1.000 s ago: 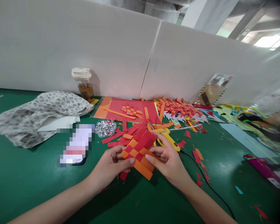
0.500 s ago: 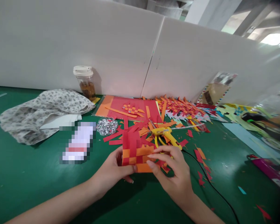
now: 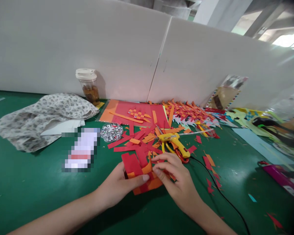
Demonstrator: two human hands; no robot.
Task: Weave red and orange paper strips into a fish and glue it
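Observation:
Above the near part of the green table I hold a piece of woven red and orange strips [image 3: 132, 164], perhaps foam or paper. My left hand [image 3: 122, 182] is closed around its left side, thumb lying across the front. At its right side, my right hand [image 3: 176, 178] pinches an orange strip [image 3: 147, 167] that curls up from the weave between thumb and fingers. Just beyond lie loose red and orange strips [image 3: 129, 140]. A yellow glue gun [image 3: 175, 142] rests among them, its black cord running toward me on the right.
A clear round box of googly eyes [image 3: 112, 132] and a blurred-out phone [image 3: 83, 148] lie left. Behind stand a lidded drink cup [image 3: 88, 85] and a patterned cloth [image 3: 46, 117]. Finished woven fish [image 3: 186, 112] pile at the back, before a white partition [image 3: 112, 49].
The woven piece has tilted and come lower and nearer to me. My left thumb has shifted over its front, and an orange strip at my right fingers now bends upward.

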